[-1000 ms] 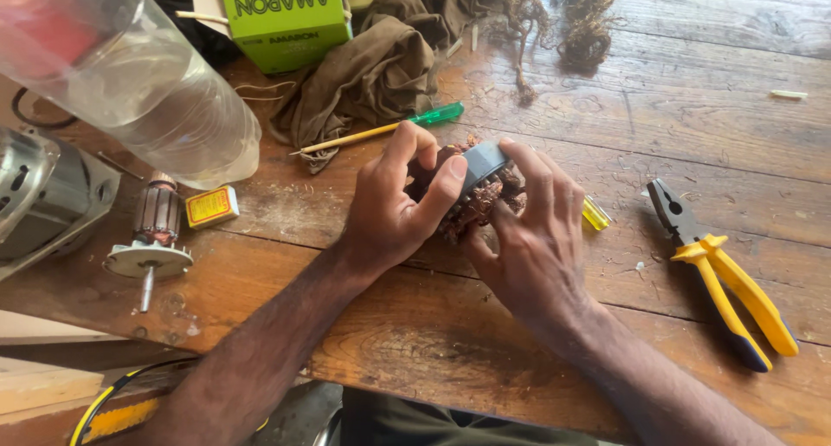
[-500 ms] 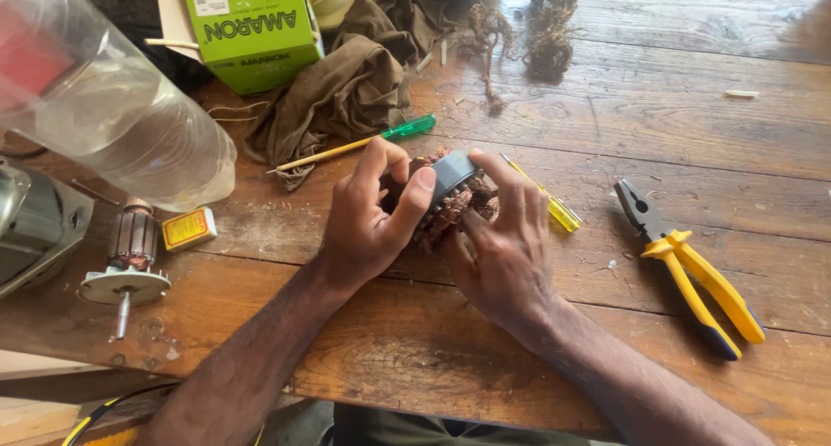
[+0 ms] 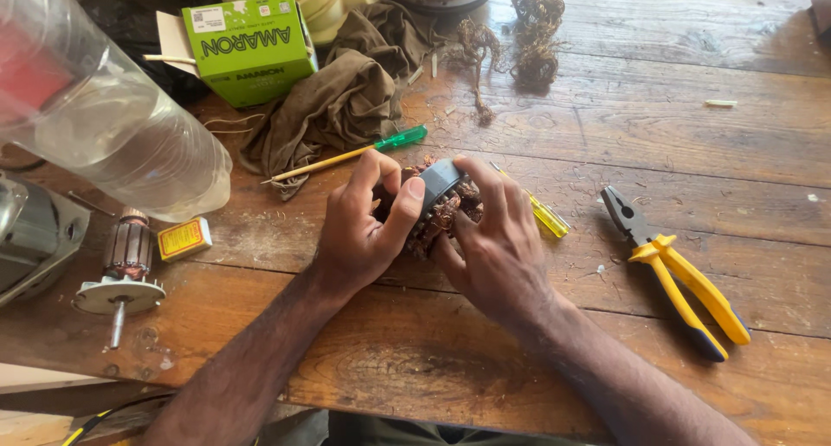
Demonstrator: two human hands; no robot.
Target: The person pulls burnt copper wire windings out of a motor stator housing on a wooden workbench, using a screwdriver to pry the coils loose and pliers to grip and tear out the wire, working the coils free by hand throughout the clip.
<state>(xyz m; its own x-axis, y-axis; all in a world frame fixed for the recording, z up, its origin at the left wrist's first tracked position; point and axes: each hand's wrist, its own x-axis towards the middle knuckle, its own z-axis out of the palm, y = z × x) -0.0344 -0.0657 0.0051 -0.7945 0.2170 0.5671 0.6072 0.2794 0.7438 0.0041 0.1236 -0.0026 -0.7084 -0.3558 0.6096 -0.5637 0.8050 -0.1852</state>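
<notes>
While both hands close around it, the stator (image 3: 440, 205) sits at the centre of the wooden bench (image 3: 606, 134), a grey core with copper windings showing at its ends. Left hand (image 3: 363, 229): fingers curled over the near side, thumb pressed flat along the top of the grey core. Right hand (image 3: 498, 242): fingers wrapped over the far side and the copper windings, pinching the part against the left hand. Whether the stator rests on the bench or is lifted just clear cannot be told.

Just beside the right hand lies a yellow screwdriver (image 3: 545, 216), partly hidden by the fingers. A green screwdriver (image 3: 346, 156) lies near the left hand, its tip toward a brown rag (image 3: 338, 108). Yellow pliers (image 3: 675, 273) lie well apart to the right, handles toward the bench edge. To the left stand an armature (image 3: 125, 268) on its shaft end, a small yellow box (image 3: 183, 238), a clear bottle (image 3: 104, 117) and a green carton (image 3: 251, 48). Wire tangles (image 3: 532, 39) lie at the far side.
</notes>
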